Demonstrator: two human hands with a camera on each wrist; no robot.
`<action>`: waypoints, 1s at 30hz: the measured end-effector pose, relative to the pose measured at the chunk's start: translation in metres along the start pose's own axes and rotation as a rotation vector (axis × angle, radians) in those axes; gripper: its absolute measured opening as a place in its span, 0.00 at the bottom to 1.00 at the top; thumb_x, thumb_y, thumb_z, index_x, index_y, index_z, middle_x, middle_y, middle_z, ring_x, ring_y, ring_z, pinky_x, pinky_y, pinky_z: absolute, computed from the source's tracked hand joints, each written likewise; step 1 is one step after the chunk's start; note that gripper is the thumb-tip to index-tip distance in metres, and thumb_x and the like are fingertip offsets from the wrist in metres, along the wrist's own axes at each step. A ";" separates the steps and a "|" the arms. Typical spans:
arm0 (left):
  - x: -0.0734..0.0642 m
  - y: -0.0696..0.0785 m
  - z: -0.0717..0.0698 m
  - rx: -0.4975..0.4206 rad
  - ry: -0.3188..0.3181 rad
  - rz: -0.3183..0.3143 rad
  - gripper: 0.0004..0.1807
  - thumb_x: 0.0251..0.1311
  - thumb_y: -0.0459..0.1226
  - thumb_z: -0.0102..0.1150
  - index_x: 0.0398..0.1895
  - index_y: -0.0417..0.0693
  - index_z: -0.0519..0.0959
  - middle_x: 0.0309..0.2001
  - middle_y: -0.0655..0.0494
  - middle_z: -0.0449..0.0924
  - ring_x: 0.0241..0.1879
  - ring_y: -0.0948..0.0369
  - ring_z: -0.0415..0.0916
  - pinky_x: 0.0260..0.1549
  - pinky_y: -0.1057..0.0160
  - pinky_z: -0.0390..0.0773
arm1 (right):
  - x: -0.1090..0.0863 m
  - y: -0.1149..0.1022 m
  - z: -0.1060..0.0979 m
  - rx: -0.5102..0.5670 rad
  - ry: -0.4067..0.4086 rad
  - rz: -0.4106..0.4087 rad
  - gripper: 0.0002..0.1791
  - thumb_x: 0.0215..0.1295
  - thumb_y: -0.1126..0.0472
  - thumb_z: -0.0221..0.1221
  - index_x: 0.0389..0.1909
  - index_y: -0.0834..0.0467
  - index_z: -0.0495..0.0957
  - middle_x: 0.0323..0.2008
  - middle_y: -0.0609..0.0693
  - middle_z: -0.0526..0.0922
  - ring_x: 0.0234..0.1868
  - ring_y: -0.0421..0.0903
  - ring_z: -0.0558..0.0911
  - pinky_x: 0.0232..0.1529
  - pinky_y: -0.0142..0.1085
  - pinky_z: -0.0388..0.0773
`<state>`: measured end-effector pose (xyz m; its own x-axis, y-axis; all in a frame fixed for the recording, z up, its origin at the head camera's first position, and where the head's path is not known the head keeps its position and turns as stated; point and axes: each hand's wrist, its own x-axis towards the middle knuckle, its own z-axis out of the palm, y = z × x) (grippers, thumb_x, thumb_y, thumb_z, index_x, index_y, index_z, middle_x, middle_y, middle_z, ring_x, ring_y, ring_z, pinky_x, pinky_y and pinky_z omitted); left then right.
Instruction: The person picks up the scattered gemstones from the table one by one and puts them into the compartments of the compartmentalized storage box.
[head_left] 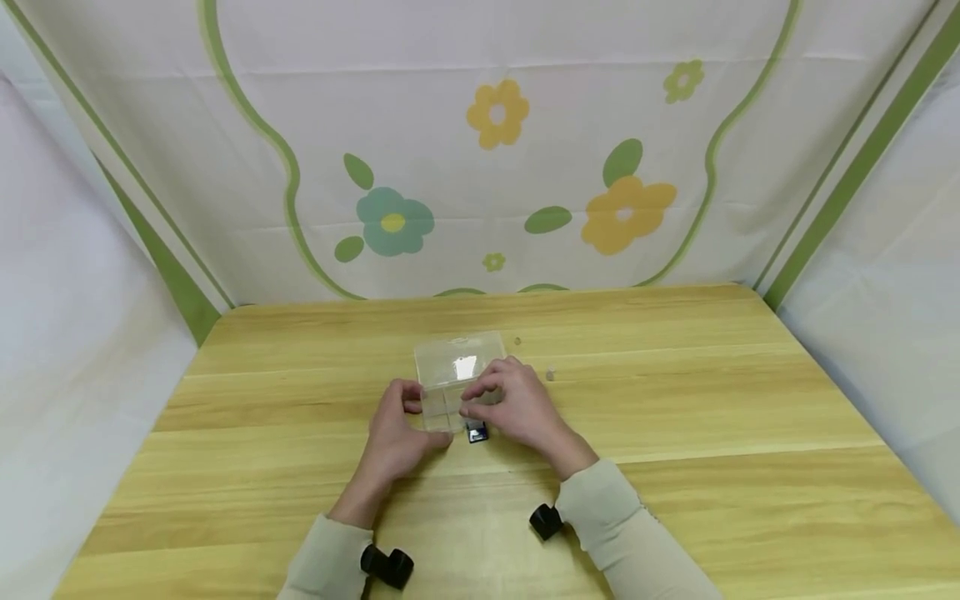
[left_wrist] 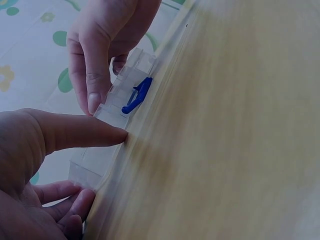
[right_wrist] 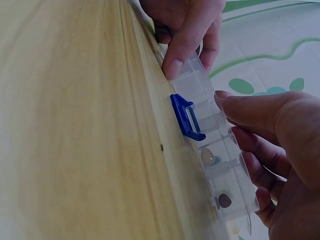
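A clear plastic compartment box lies on the table with its transparent lid folded back. My left hand grips the box's left end, thumb along the front edge and fingers at the side. Over the compartments hovers my right hand, thumb and forefinger bent toward each other; whether a small piece is between the fingertips is hidden. A blue latch sits on the front wall. In the right wrist view, a pale bead-like piece and a dark reddish one show in or through the compartments.
Two tiny pieces lie on the wooden table beyond my right hand: one piece beside the lid, another piece farther right. A white flowered cloth hangs behind the table, with pale cloth at both sides.
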<state>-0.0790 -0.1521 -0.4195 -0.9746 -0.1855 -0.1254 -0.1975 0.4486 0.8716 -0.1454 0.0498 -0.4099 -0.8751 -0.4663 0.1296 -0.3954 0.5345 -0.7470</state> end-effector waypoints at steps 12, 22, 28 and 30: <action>0.000 0.000 0.001 -0.010 -0.005 -0.006 0.42 0.43 0.31 0.84 0.64 0.44 0.71 0.60 0.42 0.78 0.60 0.46 0.76 0.62 0.44 0.76 | 0.000 0.001 0.000 -0.018 0.004 0.001 0.05 0.60 0.54 0.78 0.36 0.45 0.93 0.38 0.38 0.86 0.45 0.45 0.78 0.48 0.38 0.72; 0.002 0.001 0.000 -0.010 0.000 -0.008 0.42 0.43 0.30 0.84 0.63 0.44 0.71 0.60 0.43 0.78 0.60 0.46 0.76 0.62 0.44 0.76 | 0.001 0.000 0.000 -0.012 0.010 0.007 0.05 0.60 0.54 0.79 0.36 0.45 0.93 0.38 0.37 0.86 0.46 0.44 0.78 0.50 0.40 0.74; 0.001 0.001 0.000 -0.009 -0.002 -0.006 0.42 0.42 0.31 0.84 0.63 0.43 0.71 0.60 0.42 0.78 0.61 0.46 0.76 0.62 0.44 0.75 | 0.001 0.001 0.001 -0.026 0.014 -0.006 0.05 0.59 0.54 0.79 0.35 0.44 0.93 0.37 0.38 0.86 0.45 0.46 0.78 0.48 0.38 0.72; 0.001 0.001 -0.001 -0.009 -0.004 -0.006 0.42 0.42 0.31 0.84 0.63 0.43 0.71 0.60 0.42 0.78 0.60 0.46 0.76 0.62 0.44 0.76 | 0.000 0.000 0.001 -0.025 0.011 -0.003 0.05 0.59 0.54 0.79 0.35 0.44 0.93 0.38 0.38 0.86 0.45 0.45 0.78 0.49 0.39 0.72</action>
<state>-0.0796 -0.1525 -0.4187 -0.9739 -0.1846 -0.1323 -0.2022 0.4393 0.8753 -0.1455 0.0490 -0.4109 -0.8771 -0.4598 0.1390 -0.4045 0.5510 -0.7299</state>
